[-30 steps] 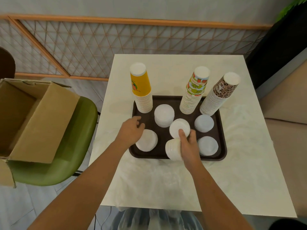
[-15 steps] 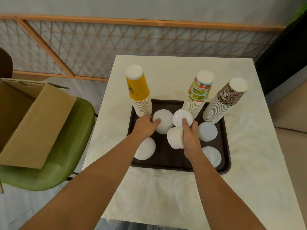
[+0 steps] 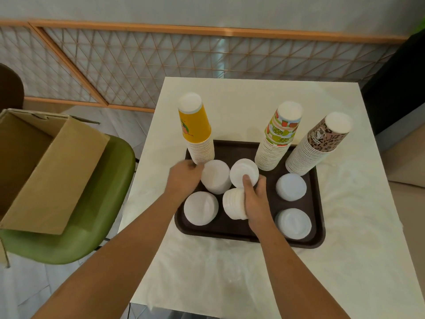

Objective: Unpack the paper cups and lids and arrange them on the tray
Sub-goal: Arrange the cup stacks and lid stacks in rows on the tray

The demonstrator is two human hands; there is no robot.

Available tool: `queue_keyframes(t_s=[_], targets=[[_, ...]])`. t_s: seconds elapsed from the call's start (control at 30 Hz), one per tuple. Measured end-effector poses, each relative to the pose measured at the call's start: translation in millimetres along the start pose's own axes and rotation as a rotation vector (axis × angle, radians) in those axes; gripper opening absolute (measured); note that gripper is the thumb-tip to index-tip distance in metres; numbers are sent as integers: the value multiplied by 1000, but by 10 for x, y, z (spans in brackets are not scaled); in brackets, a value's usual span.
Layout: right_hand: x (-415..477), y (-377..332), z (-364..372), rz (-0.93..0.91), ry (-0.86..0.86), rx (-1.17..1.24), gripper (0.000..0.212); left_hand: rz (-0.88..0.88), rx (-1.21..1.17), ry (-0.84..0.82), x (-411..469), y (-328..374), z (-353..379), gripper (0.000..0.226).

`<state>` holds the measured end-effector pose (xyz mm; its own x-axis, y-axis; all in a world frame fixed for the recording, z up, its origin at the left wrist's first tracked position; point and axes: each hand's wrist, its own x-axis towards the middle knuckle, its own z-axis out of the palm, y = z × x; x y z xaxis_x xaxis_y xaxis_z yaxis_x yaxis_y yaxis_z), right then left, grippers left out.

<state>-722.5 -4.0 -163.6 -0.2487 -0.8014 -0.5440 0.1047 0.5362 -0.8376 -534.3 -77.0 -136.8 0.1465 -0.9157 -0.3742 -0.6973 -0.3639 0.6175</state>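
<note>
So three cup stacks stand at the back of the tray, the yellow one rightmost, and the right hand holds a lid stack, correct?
No. In the head view the yellow cup stack stands leftmost, not rightmost. The rest holds: three stacks at the back of the tray, the right hand holding a lid stack.

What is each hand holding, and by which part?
Right hand grips a tilted stack of white lids, thumb on its top face. Left hand touches the neighbouring lid stack; grip unclear.
</note>
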Motion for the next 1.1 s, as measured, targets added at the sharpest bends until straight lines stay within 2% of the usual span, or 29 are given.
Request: queue_keyframes(t_s=[0.03, 0.07, 0.13, 0.17, 0.27, 0.43, 0.63, 0.77, 0.9, 1.1], targets=[[2, 4, -16, -7, 2, 7, 28, -13, -78, 85, 29, 22, -82, 25], [3, 5, -33, -12, 0, 11, 27, -10, -139, 137, 97, 24, -151, 47], [16, 13, -48, -24, -11, 1, 27, 42, -207, 105, 260, 45, -241, 95], [23, 17, -49, -24, -16, -7, 26, 81, -220, 63, 331, 68, -258, 103], [40, 40, -39, -12, -27, -25, 26, 132, -280, -32, 512, 109, -215, 94], [57, 82, -25, -2, -47, -42, 31, 221, -288, -66, 578, 194, -82, 84], [65, 96, -24, 2, -46, -38, 31, 224, -254, -128, 582, 245, -30, 91], [81, 92, -27, 19, -50, -23, 29, 131, -209, -167, 513, 88, -87, 101], [71, 101, 37, 39, -70, 4, 31, 25, -55, -216, 357, -126, -81, 88], [31, 67, 97, 50, -74, 32, 30, 39, -47, -167, 151, -188, -63, 66]])
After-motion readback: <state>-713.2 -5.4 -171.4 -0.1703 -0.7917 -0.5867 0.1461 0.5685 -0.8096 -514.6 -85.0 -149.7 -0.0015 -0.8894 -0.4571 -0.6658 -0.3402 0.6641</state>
